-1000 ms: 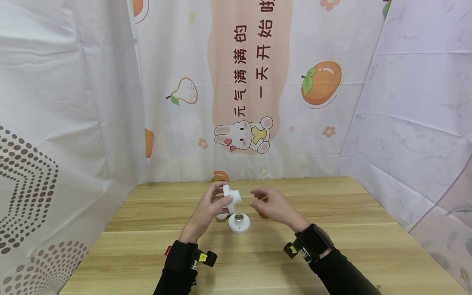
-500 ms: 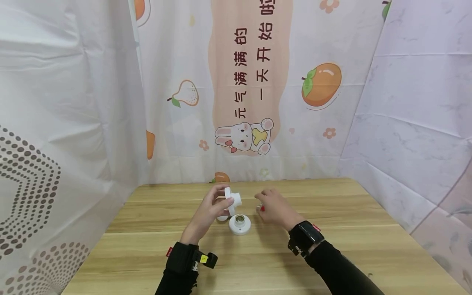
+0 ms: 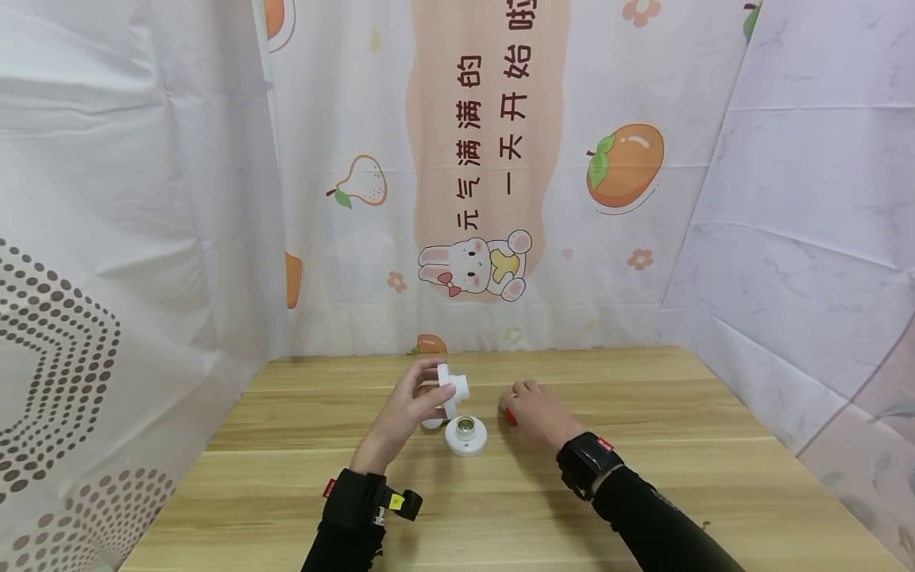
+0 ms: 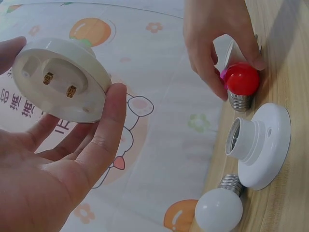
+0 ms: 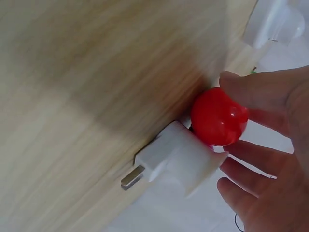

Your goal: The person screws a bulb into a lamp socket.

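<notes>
My left hand (image 3: 403, 409) holds up a white round lamp holder (image 4: 63, 82) by its rim. Two brass terminals show on its underside in the left wrist view. On the table to the right, my right hand (image 3: 539, 413) has its thumb and fingers around a red light bulb (image 5: 219, 116), which lies with its metal screw base (image 4: 240, 101) toward the other holder. Against the red bulb lies a white piece with a metal plug blade (image 5: 176, 157); a bit of magenta peeks out behind the bulb.
A second white lamp holder (image 3: 466, 436) stands socket up on the wooden table (image 3: 457, 516) between the hands. A white light bulb (image 4: 218, 210) lies beside it, partly behind my left hand in the head view. Patterned curtains (image 3: 343, 262) enclose the back and sides.
My right hand has come down onto the red bulb, its fingers closing in around it and its wrist turning. The left hand keeps the lamp holder in nearly the same place.
</notes>
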The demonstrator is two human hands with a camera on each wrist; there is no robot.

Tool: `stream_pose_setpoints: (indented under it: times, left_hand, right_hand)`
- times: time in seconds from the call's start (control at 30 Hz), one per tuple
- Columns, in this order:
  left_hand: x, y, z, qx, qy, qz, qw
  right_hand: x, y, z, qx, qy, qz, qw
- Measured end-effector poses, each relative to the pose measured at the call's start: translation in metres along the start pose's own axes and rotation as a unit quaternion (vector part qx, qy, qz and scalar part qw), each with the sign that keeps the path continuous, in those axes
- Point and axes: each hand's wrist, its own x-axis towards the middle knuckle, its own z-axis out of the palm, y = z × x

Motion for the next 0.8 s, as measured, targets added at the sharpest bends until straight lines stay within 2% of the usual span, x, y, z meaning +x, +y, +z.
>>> stream_pose_setpoints:
  times: [0.1, 0.33, 0.63, 0.8]
  left_hand:
    - [0.0, -0.001, 0.0, 0.002, -0.003, 0.0, 1.0]
    - [0.001, -0.001, 0.001, 0.008, -0.01, -0.007, 0.9999]
    - [0.001, -0.001, 0.0, 0.01, -0.011, -0.012, 0.9998]
    - [0.002, -0.002, 0.0, 0.012, -0.009, -0.014, 0.9998]
  right_hand:
    - [-0.001, 0.001, 0.003, -0.021, 0.003, -0.014, 1.0]
    - [-0.003, 0.003, 0.008, -0.055, 0.043, -0.054, 0.996]
    - [-0.002, -0.001, 0.013, -0.027, 0.063, -0.054, 0.996]
    - [-0.001, -0.004, 0.013, 0.004, 0.051, -0.037, 0.998]
